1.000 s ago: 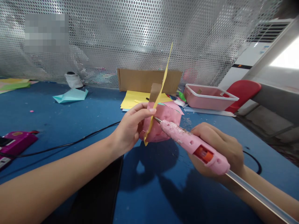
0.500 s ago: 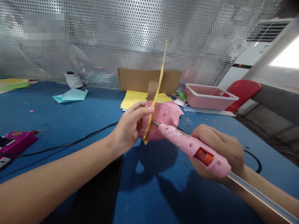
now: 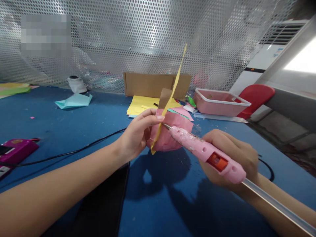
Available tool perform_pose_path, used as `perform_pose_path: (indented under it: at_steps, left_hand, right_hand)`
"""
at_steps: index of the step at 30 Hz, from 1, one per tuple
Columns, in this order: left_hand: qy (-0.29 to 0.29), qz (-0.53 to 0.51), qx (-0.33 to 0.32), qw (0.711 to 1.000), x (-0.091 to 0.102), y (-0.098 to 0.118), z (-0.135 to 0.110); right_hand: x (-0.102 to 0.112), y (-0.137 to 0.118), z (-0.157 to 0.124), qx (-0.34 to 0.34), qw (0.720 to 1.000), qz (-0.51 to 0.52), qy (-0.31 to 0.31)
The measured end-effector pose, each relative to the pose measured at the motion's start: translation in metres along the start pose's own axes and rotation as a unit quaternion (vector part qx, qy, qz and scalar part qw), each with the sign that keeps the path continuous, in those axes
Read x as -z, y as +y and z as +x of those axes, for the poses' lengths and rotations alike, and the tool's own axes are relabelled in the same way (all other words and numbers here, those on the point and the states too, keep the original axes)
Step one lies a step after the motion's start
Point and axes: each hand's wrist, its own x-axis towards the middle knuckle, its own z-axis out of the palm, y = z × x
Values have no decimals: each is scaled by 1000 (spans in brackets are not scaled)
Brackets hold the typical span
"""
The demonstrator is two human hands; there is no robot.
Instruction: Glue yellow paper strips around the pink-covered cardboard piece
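My left hand (image 3: 138,133) pinches a long yellow paper strip (image 3: 172,92) against a rounded pink paper shape (image 3: 172,136), holding both above the blue table (image 3: 74,131). A small brown cardboard piece (image 3: 164,97) sticks up from the pink shape. My right hand (image 3: 229,158) is wrapped round a pink hot glue gun (image 3: 204,153). Its metal nozzle touches the strip where it meets the pink shape. A clear glue stick (image 3: 276,207) juts from the gun's back end.
A black cable (image 3: 74,152) crosses the table on the left, near a magenta device (image 3: 14,152). Behind stand a cardboard box (image 3: 148,84), yellow sheets (image 3: 140,105), a pink tray (image 3: 219,102) and folded light-blue paper (image 3: 74,100). A perforated metal screen (image 3: 148,39) closes the back.
The yellow strip's top swung left, then back to the right. The glue gun's nozzle dipped slightly, then returned upward against the strip. Both hands kept their grip.
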Motion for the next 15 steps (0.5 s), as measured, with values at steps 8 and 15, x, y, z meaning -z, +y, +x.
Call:
perform_pose_path:
  at_steps: [8, 15]
  left_hand:
    - [-5, 1, -2, 1000, 2, -1, 1]
    - [-9, -1, -9, 1000, -1, 1, 0]
  right_hand:
    - [-1, 2, 5, 0, 997, 77, -9]
    - [0, 1, 6, 0, 999, 34, 3]
